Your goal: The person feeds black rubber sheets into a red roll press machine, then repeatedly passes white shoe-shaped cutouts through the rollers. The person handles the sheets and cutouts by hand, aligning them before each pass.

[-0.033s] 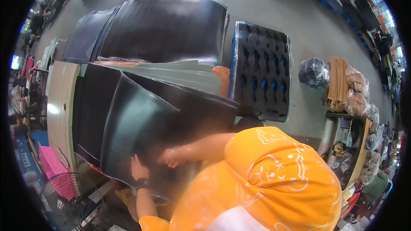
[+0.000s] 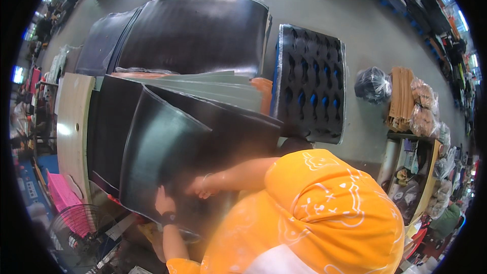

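Note:
A large glossy black sheet (image 2: pixel 152 137) lies over another dark sheet (image 2: pixel 109 137) on the work surface, one edge bent up in a curve. Resting on the glossy sheet is my left hand (image 2: pixel 165 204), open and palm down, with its fingers stretched out and a dark band at the wrist. My right hand (image 2: pixel 199 186) is to its right, closed low over the same sheet with its fingers curled in. Whatever those fingers hold, if anything, is hidden. Blur covers the sheet's near part beside my orange clothing.
Beyond are pale green sheets (image 2: pixel 203 89) and a stack of black sheets (image 2: pixel 198 35). A black sheet with cut-out holes (image 2: pixel 312 81) lies to the right. A wooden board (image 2: pixel 73 127), pink basket (image 2: pixel 63 193) and fan (image 2: pixel 76 226) stand left; a shelf (image 2: pixel 411 172) stands right.

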The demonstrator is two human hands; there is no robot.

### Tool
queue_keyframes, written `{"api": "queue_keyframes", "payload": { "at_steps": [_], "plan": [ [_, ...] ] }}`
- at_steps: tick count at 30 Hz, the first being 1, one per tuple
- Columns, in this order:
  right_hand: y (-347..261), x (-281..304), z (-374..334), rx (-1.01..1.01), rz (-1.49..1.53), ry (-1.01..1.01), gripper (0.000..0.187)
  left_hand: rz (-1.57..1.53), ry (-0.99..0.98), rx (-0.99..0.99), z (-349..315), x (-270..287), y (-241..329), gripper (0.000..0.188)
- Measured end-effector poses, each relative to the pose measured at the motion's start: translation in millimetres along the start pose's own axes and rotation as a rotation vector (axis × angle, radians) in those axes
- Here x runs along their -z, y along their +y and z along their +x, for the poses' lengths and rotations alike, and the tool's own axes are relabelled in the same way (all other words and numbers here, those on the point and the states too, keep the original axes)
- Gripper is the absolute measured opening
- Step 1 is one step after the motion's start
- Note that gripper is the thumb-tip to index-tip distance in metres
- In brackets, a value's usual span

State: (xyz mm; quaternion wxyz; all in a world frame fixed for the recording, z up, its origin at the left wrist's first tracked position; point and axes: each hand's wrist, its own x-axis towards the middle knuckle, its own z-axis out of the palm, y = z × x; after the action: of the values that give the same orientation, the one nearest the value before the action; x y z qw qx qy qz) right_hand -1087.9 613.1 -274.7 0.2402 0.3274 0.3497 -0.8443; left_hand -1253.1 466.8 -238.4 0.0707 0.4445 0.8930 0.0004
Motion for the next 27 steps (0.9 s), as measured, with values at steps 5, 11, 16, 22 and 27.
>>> {"api": "queue_keyframes", "payload": {
  "at_steps": [5,11,16,22,27],
  "plan": [
    [-3,-29,-11,0.260,0.151,-0.040,0.054,-0.026,-0.096,-0.154,-26,51,87,0.017],
    [15,5,-70,0.432,-0.165,0.088,0.048,-0.394,-0.205,-0.256,-64,131,166,0.021],
    [8,40,-175,0.788,-0.803,0.182,0.051,-1.130,0.400,0.075,-54,169,53,0.044],
    [22,71,-294,0.644,-0.820,0.076,0.060,-0.376,0.120,0.324,-28,51,-111,0.044],
    [14,67,-347,0.716,-0.906,0.191,0.052,-0.689,0.228,0.220,-50,-2,-142,0.048]
  ]
}}
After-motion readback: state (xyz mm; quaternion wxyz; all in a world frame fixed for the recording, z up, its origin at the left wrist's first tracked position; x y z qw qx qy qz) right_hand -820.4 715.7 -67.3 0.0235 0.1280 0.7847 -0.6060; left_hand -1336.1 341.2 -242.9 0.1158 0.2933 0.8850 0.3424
